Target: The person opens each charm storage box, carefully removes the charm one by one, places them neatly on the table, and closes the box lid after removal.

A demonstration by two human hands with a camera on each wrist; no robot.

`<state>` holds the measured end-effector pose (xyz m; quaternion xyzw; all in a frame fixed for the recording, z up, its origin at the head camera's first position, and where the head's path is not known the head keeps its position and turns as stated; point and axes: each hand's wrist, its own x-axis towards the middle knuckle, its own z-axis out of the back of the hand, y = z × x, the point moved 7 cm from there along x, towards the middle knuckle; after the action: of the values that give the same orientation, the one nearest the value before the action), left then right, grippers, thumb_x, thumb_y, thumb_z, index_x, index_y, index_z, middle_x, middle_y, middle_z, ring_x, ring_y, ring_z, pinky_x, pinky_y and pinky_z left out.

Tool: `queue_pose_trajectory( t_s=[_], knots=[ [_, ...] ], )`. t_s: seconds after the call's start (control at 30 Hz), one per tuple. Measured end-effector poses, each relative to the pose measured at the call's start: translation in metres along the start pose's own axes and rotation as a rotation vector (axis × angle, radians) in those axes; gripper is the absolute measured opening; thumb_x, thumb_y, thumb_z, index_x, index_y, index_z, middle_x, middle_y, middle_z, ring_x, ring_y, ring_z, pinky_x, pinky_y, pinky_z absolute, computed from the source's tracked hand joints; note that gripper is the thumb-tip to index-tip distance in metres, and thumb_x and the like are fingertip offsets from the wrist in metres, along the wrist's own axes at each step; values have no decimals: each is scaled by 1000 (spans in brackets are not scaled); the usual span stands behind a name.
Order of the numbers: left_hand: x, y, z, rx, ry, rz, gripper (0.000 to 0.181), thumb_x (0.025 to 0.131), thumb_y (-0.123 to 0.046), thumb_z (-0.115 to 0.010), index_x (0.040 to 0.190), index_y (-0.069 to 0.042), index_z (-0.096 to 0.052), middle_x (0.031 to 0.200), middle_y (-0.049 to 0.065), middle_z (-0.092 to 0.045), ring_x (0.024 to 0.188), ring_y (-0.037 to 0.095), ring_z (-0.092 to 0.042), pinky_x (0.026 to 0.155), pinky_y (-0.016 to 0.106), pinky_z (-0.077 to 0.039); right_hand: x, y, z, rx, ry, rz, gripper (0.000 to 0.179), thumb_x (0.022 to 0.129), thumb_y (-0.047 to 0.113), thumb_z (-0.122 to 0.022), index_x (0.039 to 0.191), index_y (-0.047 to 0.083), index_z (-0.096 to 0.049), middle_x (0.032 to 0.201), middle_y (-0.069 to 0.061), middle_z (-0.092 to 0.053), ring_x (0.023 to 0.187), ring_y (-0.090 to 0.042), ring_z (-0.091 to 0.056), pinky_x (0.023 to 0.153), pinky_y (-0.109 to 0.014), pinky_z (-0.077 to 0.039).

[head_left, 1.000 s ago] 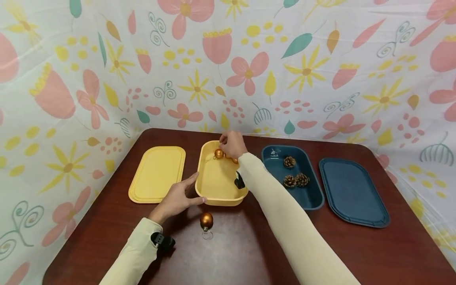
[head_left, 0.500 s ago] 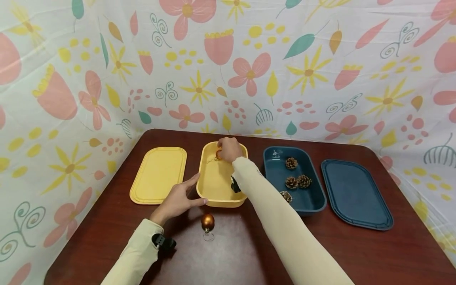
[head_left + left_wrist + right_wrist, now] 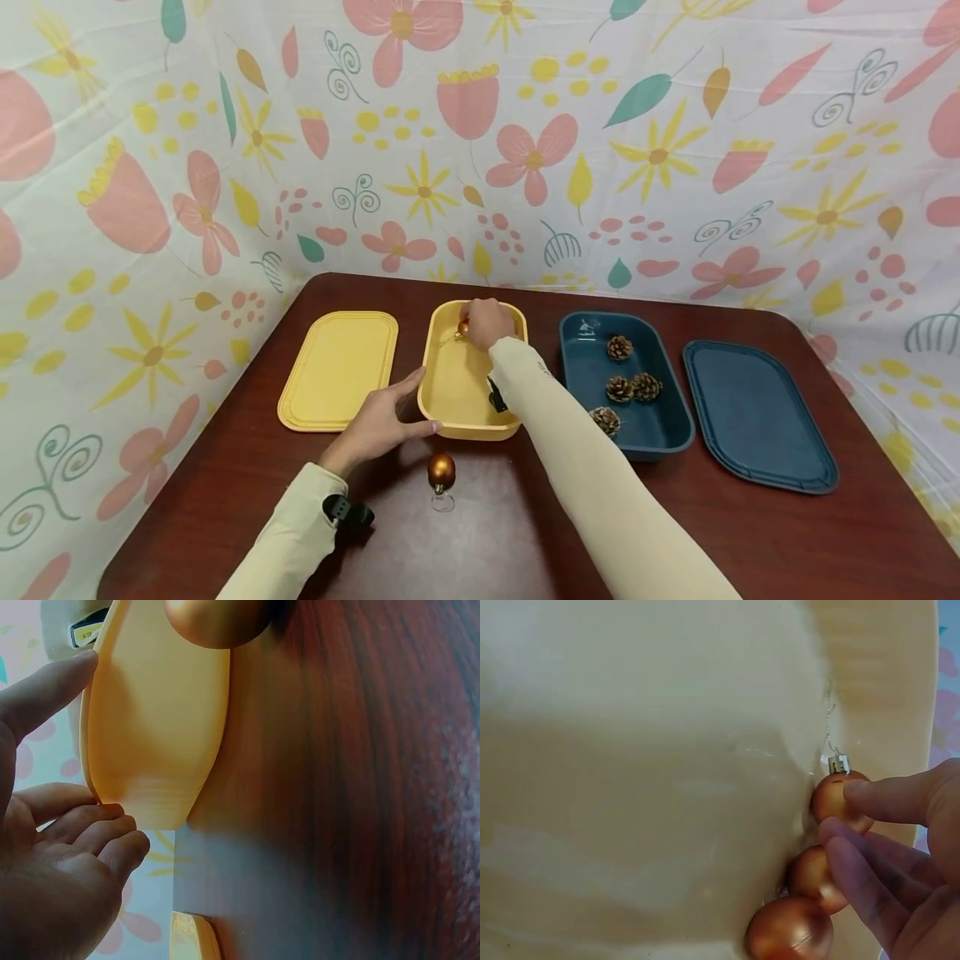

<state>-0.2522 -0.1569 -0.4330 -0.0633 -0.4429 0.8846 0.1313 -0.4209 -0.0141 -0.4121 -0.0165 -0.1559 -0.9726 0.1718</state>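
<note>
My left hand [image 3: 378, 429] holds the near left corner of a yellow plastic container [image 3: 453, 387], thumb on its near side and fingers along its left side. In the left wrist view the thumb tip meets the container's rim. My right hand [image 3: 487, 323] reaches into the container's far end. Thumb and fingers pinch a copper-coloured Christmas bauble [image 3: 827, 796] with a silver cap and wire loop, seen in the right wrist view. Two more baubles lie beside it, one bauble [image 3: 807, 879] partly behind the fingers and another bauble [image 3: 789, 934] lower down. A further bauble [image 3: 442, 472] lies on the table before the container.
A yellow lid [image 3: 341, 367] lies left of the container. To the right stands a blue container [image 3: 656, 433] with several pine cones [image 3: 619, 348]; the right forearm passes close to its near left side. A blue lid [image 3: 761, 421] lies farther right. A floral cloth hangs behind the table [image 3: 825, 542].
The right hand has moved slightly down and nearer inside the yellow container, onto a bauble. Its forearm has shifted left, uncovering another pine cone. The left hand keeps its place.
</note>
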Motion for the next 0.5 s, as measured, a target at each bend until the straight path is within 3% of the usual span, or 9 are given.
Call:
queue_pose_trajectory(
  t_s=[0.27, 0.5],
  knots=[
    [0, 2, 0, -4, -3, 2, 95, 82, -33, -83, 157, -7, -32, 164, 9, -32, 148, 30, -39, 119, 46, -37, 3, 3, -7, -57, 0, 30, 21, 95, 15, -68, 112, 22, -78, 117, -3, -75, 102, -24, -70, 77, -39, -59],
    [1, 1, 0, -16, 1, -2, 95, 82, -32, -83, 157, -5, -31, 164, 10, -31, 148, 29, -39, 119, 46, -37, 1, 7, -11, -99, 11, 75, 19, 97, 9, -63, 103, 18, -79, 107, -2, -76, 87, -19, -67, 71, -35, -54]
  ],
)
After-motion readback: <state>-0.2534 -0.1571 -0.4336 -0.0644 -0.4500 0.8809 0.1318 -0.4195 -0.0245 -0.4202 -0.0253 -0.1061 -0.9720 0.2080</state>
